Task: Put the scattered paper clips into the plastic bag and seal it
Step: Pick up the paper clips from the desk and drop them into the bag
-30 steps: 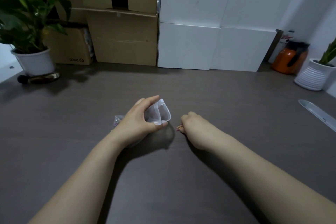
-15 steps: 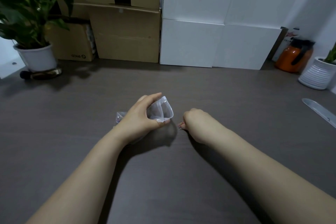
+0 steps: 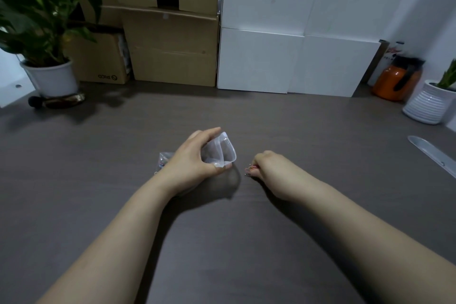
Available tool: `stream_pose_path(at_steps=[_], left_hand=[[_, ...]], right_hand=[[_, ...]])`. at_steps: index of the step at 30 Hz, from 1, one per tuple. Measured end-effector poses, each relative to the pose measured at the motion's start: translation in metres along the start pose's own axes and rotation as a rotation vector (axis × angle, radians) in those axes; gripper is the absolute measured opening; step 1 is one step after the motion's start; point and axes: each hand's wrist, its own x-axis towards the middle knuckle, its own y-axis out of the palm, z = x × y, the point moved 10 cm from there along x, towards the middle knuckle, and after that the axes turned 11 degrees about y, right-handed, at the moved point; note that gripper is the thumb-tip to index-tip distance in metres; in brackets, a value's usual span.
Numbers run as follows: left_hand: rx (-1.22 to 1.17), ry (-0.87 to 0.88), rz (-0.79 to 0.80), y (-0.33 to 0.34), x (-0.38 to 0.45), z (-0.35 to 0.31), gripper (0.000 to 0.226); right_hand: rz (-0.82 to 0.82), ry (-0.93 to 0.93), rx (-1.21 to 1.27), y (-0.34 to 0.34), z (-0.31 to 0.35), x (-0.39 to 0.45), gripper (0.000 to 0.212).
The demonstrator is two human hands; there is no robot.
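Observation:
My left hand [image 3: 190, 160] grips a clear plastic bag [image 3: 220, 150] near the middle of the dark table, with the bag's mouth held open and facing right. The bag's bottom end [image 3: 164, 159] sticks out left of my wrist and shows some coloured clips inside. My right hand [image 3: 269, 165] is just right of the bag, fingers curled shut, pinching small paper clips [image 3: 250, 169] at the fingertips, a short gap from the bag's mouth. I see no loose clips on the table.
Cardboard boxes [image 3: 170, 44] and white panels [image 3: 296, 57] stand along the back. A potted plant [image 3: 47, 57] is back left. An orange jug [image 3: 394, 79] and a white ribbed pot [image 3: 429, 103] are back right. A clear ruler [image 3: 431, 153] lies at the right edge.
My right hand has lifted slightly off the table with paper clips pinched in its fingertips. My left hand keeps holding the bag open in about the same place.

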Motion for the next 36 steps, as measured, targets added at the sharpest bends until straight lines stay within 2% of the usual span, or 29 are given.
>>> stream_pose_path(at_steps=[3,10,13,18,22,24,27,30,33,36], left_hand=[[-0.001,0.0,-0.003,-0.001,0.0,0.0,0.074],[0.0,0.005,0.007,0.0,-0.001,-0.001,0.075],[-0.004,0.003,0.005,0.0,0.0,-0.002,0.075],[-0.004,0.001,0.007,0.0,-0.001,-0.003,0.074],[-0.01,0.004,0.011,0.0,-0.001,-0.004,0.074],[-0.007,0.006,0.014,0.0,-0.002,-0.004,0.075],[0.003,0.011,0.023,0.001,-0.001,-0.004,0.075],[0.003,0.011,0.03,0.002,-0.001,-0.005,0.077],[-0.008,0.01,0.039,0.005,-0.001,-0.006,0.081],[-0.007,0.015,0.053,0.008,0.0,-0.008,0.082]], right_hand=[[-0.002,-0.018,-0.055,0.007,0.003,0.0,0.03],[-0.075,0.034,0.036,-0.006,-0.001,0.0,0.03],[-0.078,0.01,-0.008,-0.006,0.002,0.001,0.024],[-0.046,-0.046,-0.166,0.0,0.007,0.0,0.03],[-0.027,-0.123,-0.242,0.012,0.012,-0.002,0.016],[-0.029,-0.118,-0.222,0.013,0.01,-0.002,0.011],[-0.026,-0.09,-0.138,0.01,0.005,0.0,0.016],[-0.01,-0.012,0.085,-0.002,-0.005,0.003,0.024],[-0.075,0.018,0.222,-0.025,-0.006,0.001,0.022],[-0.151,-0.039,0.265,-0.058,0.015,-0.005,0.022]])
